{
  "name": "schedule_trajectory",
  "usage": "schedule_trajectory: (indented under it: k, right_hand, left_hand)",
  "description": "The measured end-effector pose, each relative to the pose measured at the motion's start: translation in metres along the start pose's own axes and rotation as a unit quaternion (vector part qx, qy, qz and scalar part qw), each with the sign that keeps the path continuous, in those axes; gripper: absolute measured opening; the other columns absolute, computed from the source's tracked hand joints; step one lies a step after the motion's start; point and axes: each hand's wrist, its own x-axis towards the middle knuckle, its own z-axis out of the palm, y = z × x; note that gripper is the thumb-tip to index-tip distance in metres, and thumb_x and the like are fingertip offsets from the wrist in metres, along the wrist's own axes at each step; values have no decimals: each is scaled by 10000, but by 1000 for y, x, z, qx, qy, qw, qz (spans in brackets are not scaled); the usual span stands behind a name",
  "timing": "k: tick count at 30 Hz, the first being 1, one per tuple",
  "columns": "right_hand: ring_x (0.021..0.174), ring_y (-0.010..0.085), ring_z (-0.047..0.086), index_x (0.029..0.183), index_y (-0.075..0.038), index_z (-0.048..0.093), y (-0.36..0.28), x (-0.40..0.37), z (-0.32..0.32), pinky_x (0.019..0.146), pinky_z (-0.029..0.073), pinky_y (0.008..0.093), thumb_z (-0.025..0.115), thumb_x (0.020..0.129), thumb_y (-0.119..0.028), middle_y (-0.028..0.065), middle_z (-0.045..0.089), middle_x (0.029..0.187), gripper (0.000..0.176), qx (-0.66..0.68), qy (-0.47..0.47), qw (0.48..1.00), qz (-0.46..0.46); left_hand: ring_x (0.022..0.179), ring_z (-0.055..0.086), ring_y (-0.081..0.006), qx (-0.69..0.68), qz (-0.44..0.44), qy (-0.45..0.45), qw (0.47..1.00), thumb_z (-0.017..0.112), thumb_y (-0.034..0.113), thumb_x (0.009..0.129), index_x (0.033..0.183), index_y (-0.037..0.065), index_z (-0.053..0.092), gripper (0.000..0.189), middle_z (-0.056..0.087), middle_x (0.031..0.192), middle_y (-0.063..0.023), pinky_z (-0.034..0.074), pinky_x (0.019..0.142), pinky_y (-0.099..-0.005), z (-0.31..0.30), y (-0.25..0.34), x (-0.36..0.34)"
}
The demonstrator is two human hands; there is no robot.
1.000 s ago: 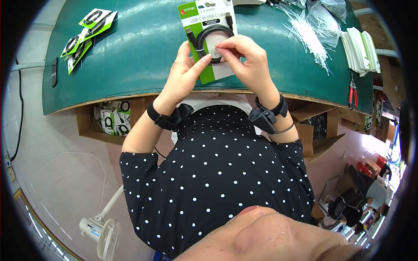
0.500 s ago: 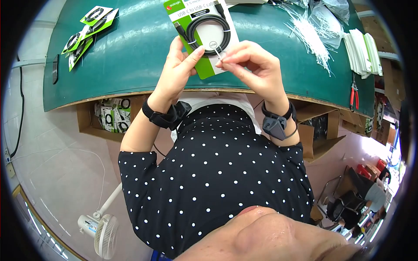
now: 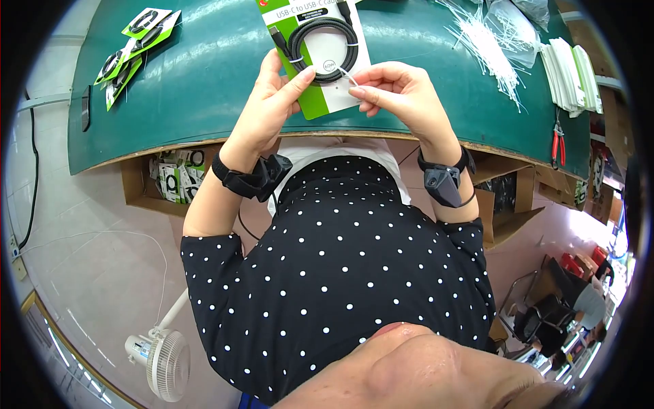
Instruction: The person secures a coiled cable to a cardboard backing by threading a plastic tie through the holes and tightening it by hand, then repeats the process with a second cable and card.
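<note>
My left hand [image 3: 279,95] grips the lower left side of a green and white cable card [image 3: 317,102], its thumb on the coil. A black coiled USB-C cable [image 3: 353,42] lies on the card's front, bound by white ties at its left and right. At the coil's bottom a white zip tie [image 3: 347,73] passes round the cable. Thumb and forefinger of my right hand [image 3: 395,92] pinch the tie's free end, just right of the card.
Several carded cables [image 3: 146,37] lie on the green table [image 3: 204,82] at left, beside a dark phone [image 3: 86,109]. Loose white ties [image 3: 484,54], stacked cards [image 3: 569,75] and red-handled cutters [image 3: 558,146] are at right. Boxes [image 3: 146,194] stand below; a fan [image 3: 167,365] is at lower left.
My right hand has moved slightly right and down, drawing the tie's end away from the coil. The card has shifted a little up and left with my left hand.
</note>
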Motion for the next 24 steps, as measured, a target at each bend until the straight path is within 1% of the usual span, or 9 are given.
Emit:
schedule_trajectory:
  k: [1,2,4,5,8,12,17,21,24]
  right_hand:
    - [786,106,618,868,29,649,2,2,-2,705,515,231,680,810,-37,59,634,864,94,0,0,1000,0]
    - [764,99,611,870,23,656,6,4,-4,683,504,218,687,806,-43,50,634,852,96,-31,-17,999,-41]
    - [720,85,597,874,9,671,11,7,-7,639,484,193,700,799,-54,32,635,828,103,-92,-52,987,-124]
    - [720,85,597,874,9,671,10,7,-7,639,484,193,700,799,-54,32,635,828,103,-92,-52,987,-124]
    - [684,61,568,868,-9,691,3,6,-4,575,433,170,713,788,-59,15,631,788,97,-7,-56,993,-101]
    - [657,47,550,865,-12,696,-2,5,-3,526,396,164,719,782,-64,14,631,775,100,13,-55,994,-98]
    - [644,39,546,856,-14,698,0,4,-7,507,382,157,721,782,-71,13,635,780,96,28,-78,993,-84]
    - [625,35,539,852,-23,700,0,4,-6,498,379,157,715,786,-66,9,631,770,80,-8,-56,994,-94]
    - [623,29,535,882,-14,690,-3,3,-7,500,384,154,686,817,-90,10,625,762,100,-9,-57,998,-39]
  left_hand:
    - [1011,583,-162,10,0,-5,1000,546,171,933,1344,80,283,496,573,1116,-110,495,808,-286,-1,0,0]
    - [1011,583,-162,10,-1,-5,1000,546,171,933,1344,80,283,496,573,1116,-110,495,808,-286,-2,-1,0]
    - [964,588,-142,59,-5,-13,998,548,192,934,1343,82,287,498,590,1081,-108,483,762,-261,-8,-6,2]
    - [940,591,-132,83,-8,-17,996,549,202,934,1343,83,289,499,599,1063,-107,476,740,-248,-9,-7,3]
    - [895,585,-110,79,-32,-30,996,550,216,934,1334,87,301,489,611,1033,-96,452,701,-227,-4,-9,2]
    - [864,579,-91,66,-43,-25,997,553,224,932,1320,93,319,471,618,1019,-87,435,673,-216,5,-6,2]
    - [868,580,-89,87,-43,-23,995,557,234,929,1302,99,338,452,619,1028,-77,438,681,-222,4,-7,4]
    - [873,578,-88,73,-29,-15,997,556,241,929,1296,99,347,445,618,1030,-74,437,682,-221,4,-11,6]
    - [875,576,-84,56,-30,-12,998,555,238,929,1295,99,350,442,619,1024,-71,433,682,-218,4,-11,6]
